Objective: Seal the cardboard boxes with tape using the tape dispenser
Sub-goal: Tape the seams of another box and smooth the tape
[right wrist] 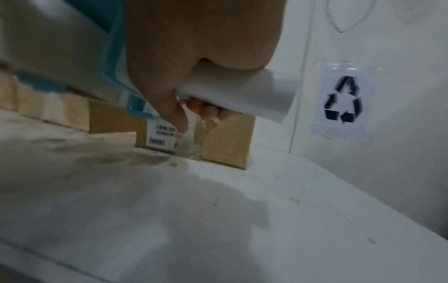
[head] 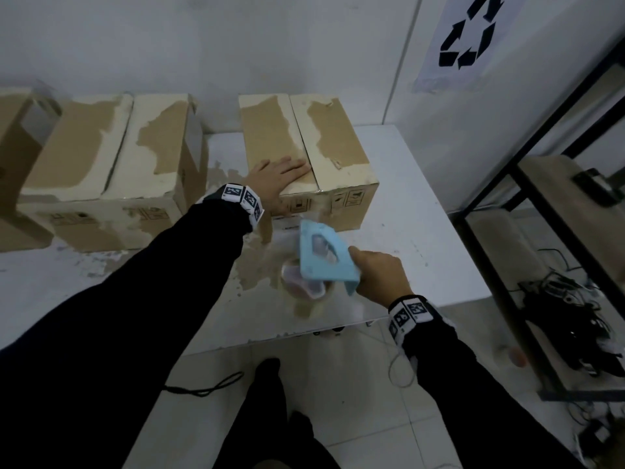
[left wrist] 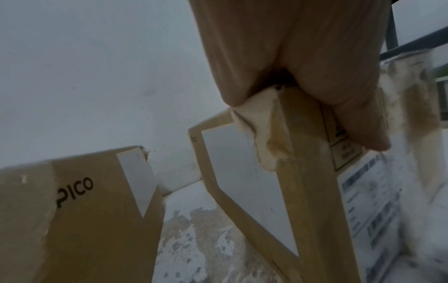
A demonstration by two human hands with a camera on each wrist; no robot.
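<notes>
Two shut cardboard boxes with worn, peeling tops stand on the white table (head: 412, 231). My left hand (head: 275, 177) lies flat with straight fingers on the near left corner of the right box (head: 324, 143), thumb down over its front edge; in the left wrist view the palm (left wrist: 303, 57) covers that box corner (left wrist: 300, 153). My right hand (head: 380, 274) grips the handle of a light blue tape dispenser (head: 321, 253), held above the table just in front of the right box. A clear tape roll (head: 302, 286) sits under it. The right wrist view shows my fingers (right wrist: 206, 111) curled round the white handle (right wrist: 237, 95).
The left box (head: 101, 164) stands beside the right one, with a third box (head: 13, 157) at the far left. A black metal shelf (head: 527, 184) with cables stands at the right. A recycling sign (head: 468, 32) hangs on the wall. The table's front edge is near my legs.
</notes>
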